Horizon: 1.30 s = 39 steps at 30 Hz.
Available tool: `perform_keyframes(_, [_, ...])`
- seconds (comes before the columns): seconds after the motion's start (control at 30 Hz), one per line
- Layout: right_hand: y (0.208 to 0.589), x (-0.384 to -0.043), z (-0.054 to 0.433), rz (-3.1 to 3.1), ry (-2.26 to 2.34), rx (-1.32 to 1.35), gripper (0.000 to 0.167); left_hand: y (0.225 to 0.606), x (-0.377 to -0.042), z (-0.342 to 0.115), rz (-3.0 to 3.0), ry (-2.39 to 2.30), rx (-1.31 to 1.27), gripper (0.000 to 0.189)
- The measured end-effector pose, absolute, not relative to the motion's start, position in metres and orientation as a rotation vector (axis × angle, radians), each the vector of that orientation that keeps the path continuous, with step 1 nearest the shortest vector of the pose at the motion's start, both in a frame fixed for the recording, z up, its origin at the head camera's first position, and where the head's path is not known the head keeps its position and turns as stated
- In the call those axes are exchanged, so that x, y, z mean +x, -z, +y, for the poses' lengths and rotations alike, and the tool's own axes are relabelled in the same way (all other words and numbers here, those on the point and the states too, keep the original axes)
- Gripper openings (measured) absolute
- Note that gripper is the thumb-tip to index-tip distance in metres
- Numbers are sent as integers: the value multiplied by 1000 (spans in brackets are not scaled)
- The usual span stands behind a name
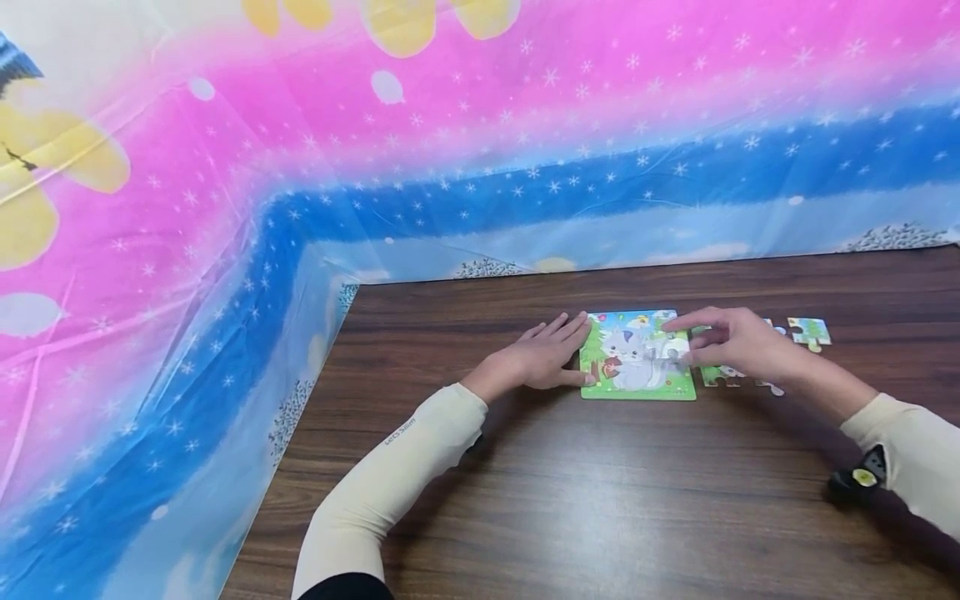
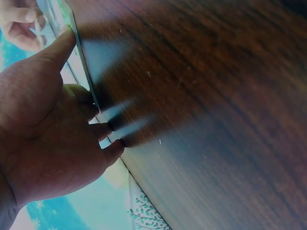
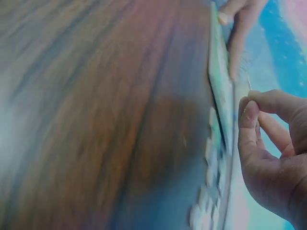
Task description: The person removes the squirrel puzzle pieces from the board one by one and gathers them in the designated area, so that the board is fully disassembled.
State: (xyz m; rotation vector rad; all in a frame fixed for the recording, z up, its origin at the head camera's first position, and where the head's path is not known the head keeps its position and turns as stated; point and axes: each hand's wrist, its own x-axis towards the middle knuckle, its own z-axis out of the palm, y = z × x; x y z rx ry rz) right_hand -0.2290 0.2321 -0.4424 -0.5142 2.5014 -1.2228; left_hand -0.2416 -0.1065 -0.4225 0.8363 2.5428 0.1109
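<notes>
A square jigsaw puzzle [image 1: 630, 379] with a grey-white cartoon animal on a green ground lies flat on the table. My left hand [image 1: 543, 354] rests at its left side with the fingers spread. In the left wrist view the thumb [image 2: 67, 40] lies over the puzzle's edge and the other fingers touch down along it. Over the puzzle's right part, my right hand [image 1: 738, 342] pinches a puzzle piece [image 3: 249, 82] between thumb and fingers. That piece appears edge-on in the right wrist view, so its picture is hidden.
Loose puzzle pieces [image 1: 810, 332] lie right of the puzzle, some partly behind my right hand. The brown wooden table [image 1: 600, 483] meets a pink and blue patterned cloth [image 1: 480, 200] at its back and left edges.
</notes>
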Motion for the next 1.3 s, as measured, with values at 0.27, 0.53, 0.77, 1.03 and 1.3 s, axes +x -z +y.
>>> perform_keyframes(0.27, [441, -215, 300, 2635, 1144, -442, 54, 423, -242, -105, 2539, -105, 834, 92])
perform_keyframes(0.53, [463, -198, 363, 2746, 977, -253, 56, 423, -243, -105, 2539, -96, 818, 92])
perform_keyframes(0.77, [473, -194, 382, 2830, 879, -316, 52, 423, -243, -108, 2534, -113, 826, 92])
perform_keyframes(1.03, [470, -197, 373, 2861, 713, -424, 48, 425, -242, -110, 2541, -122, 824, 93])
perform_keyframes(1.3, [469, -191, 371, 2970, 515, -519, 49, 425, -242, -108, 2549, -117, 848, 93])
